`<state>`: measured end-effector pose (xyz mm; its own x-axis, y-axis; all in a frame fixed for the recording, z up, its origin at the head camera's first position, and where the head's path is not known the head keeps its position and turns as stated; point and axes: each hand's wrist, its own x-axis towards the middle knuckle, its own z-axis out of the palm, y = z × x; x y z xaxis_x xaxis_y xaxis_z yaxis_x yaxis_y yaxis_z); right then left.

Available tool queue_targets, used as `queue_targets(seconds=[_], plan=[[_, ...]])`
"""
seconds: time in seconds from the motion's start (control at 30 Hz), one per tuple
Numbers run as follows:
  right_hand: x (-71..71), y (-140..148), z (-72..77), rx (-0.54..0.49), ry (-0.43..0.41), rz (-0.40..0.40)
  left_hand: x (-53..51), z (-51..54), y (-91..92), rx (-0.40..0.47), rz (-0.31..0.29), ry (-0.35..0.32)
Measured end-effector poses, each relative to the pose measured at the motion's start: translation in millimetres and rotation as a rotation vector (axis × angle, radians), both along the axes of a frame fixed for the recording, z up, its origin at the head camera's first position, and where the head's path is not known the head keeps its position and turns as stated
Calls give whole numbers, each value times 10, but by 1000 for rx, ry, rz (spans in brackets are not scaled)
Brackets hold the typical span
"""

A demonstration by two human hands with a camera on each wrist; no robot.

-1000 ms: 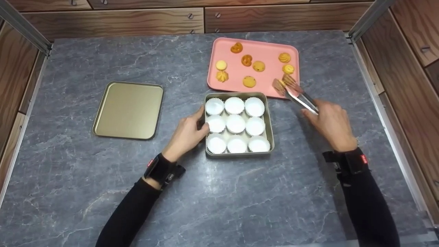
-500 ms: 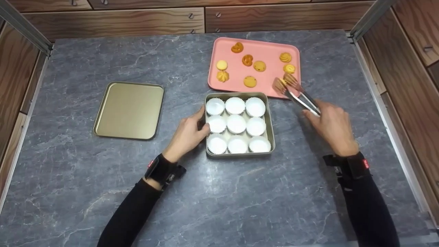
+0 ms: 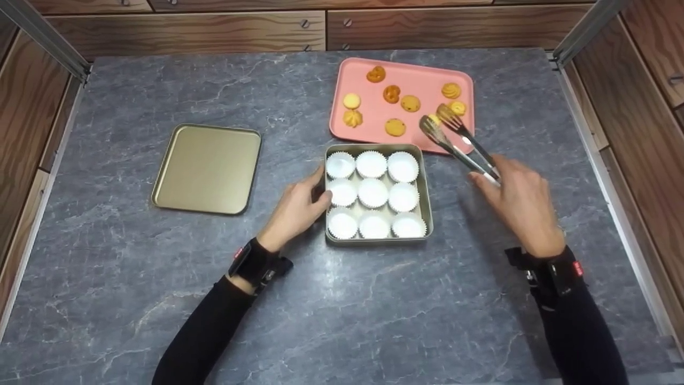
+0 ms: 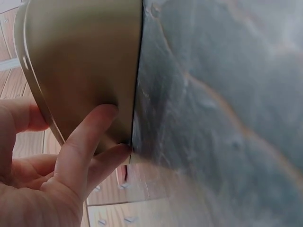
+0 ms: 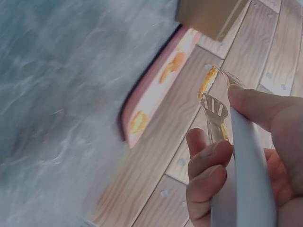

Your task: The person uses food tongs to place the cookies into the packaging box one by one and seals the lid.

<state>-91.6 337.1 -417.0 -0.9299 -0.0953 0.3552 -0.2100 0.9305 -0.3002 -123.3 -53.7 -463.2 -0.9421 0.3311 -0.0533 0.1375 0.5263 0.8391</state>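
My right hand (image 3: pixel 526 206) holds metal tongs (image 3: pixel 470 155) over the near right part of the pink tray (image 3: pixel 368 136). Between the tong tips a golden cookie (image 5: pixel 207 81) is pinched, seen edge-on above the tray in the right wrist view. My left hand (image 3: pixel 296 206) holds the left side of a square gold tin (image 3: pixel 377 241), thumb at the rim and fingers against the outer wall (image 4: pixel 85 61). Inside the tin, white paper cups (image 3: pixel 372 192) stand in rows. No cookies show in them.
Several cookies lie on the tray, among them pretzel shapes (image 3: pixel 391 94), a round chip cookie (image 3: pixel 395 127) and a swirled one (image 3: pixel 451 90). A flat gold lid (image 3: pixel 208 168) lies on the grey marbled table (image 3: pixel 320 321), left of the tin. Wood-patterned panels (image 3: pixel 187 32) border the table.
The tongs have closed round a cookie and risen a little from the tray with it. The left hand stays at the tin. The head view has shifted slightly.
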Motion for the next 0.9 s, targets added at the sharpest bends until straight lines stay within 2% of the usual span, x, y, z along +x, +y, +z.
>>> queue_targets(seconds=[0.23,0.43,0.6,0.9], plan=[[46,-193,100,-16,19,56,24,4,-10,-10,-8,41],[63,-349,128,-29,28,133,32,-14,-25,-38,-11,80],[52,-450,110,-25,22,215,26,-20,-30,-19,-7,67],[-5,-641,74,11,-63,316,33,-33,-20,20,13,26]])
